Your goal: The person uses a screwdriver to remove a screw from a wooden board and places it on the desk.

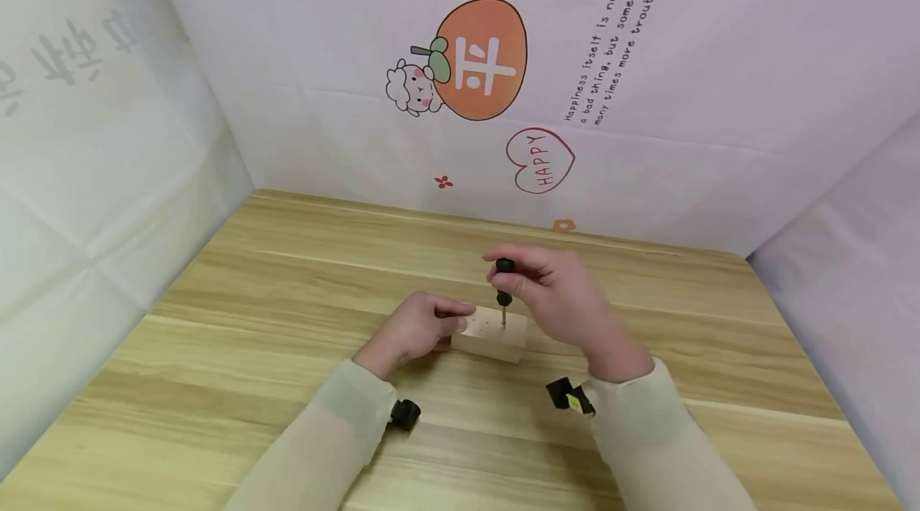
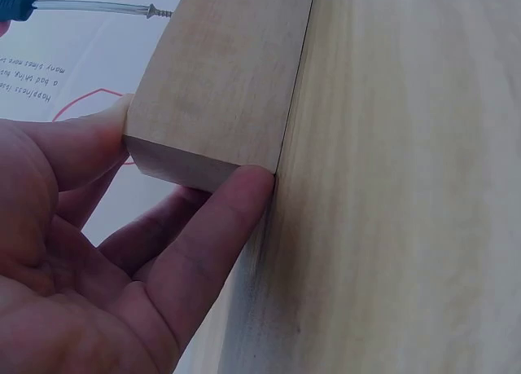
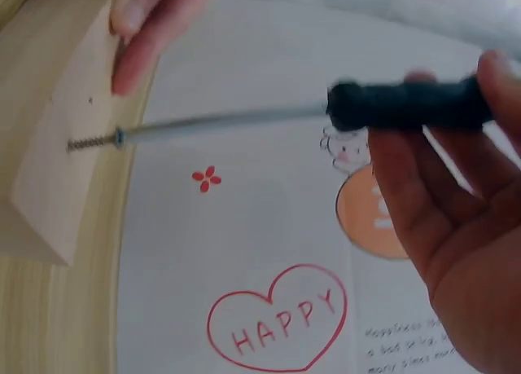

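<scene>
A pale wooden block (image 1: 496, 345) lies on the table, with several small holes in its top face. My left hand (image 1: 417, 327) grips the block's left end, thumb on the top edge and fingers at the end face (image 2: 183, 164). In my right hand (image 1: 564, 295) is a screwdriver (image 1: 505, 279) with a dark handle, held upright between thumb and fingers. Its tip sits in the head of a screw (image 3: 94, 143), whose point is at the block's top near the right end. Much of the screw's thread shows above the wood.
The wood-grain table (image 1: 287, 399) runs back to a white printed cloth (image 1: 345, 144) behind it, with more cloth at both sides. Small black wrist cameras (image 1: 406, 414) are worn at both cuffs.
</scene>
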Action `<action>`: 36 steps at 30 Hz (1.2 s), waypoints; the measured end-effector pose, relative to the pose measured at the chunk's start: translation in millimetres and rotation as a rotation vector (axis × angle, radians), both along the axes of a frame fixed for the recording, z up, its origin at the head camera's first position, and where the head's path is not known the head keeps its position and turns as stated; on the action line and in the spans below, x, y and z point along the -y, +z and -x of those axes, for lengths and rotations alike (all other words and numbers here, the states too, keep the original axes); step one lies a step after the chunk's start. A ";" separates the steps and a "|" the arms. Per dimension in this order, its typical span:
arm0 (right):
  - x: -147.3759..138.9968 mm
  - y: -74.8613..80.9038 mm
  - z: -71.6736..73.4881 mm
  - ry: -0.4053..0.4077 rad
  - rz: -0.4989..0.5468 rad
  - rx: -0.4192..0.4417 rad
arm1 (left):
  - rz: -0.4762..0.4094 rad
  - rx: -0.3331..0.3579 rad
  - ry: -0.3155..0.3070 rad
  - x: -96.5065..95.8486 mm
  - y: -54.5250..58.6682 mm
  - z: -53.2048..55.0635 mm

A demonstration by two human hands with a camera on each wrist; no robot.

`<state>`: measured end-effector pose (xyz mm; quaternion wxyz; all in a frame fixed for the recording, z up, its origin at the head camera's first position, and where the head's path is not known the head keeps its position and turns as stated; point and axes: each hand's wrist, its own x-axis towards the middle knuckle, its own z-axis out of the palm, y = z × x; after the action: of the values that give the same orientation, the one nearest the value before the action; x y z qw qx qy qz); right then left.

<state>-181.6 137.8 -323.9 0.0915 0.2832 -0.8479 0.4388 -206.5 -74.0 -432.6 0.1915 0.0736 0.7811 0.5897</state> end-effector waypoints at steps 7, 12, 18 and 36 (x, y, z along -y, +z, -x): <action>4.1 -3.7 -2.1 0.016 -0.042 -0.107 | 0.006 0.008 -0.002 0.6 -1.8 1.2; 13.8 -12.5 -3.9 0.006 -0.064 -0.498 | 0.019 0.007 0.001 1.0 -3.4 2.4; 17.9 -15.4 -6.0 -0.072 0.024 -0.337 | 0.026 -0.002 -0.004 2.1 -4.4 3.2; 3.7 -22.7 5.5 0.019 0.142 -0.264 | 0.029 0.012 -0.009 2.3 -3.0 3.1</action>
<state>-187.1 134.1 -346.7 0.2178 0.3393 -0.7925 0.4576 -209.6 -76.2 -435.6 0.1998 0.0709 0.7882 0.5777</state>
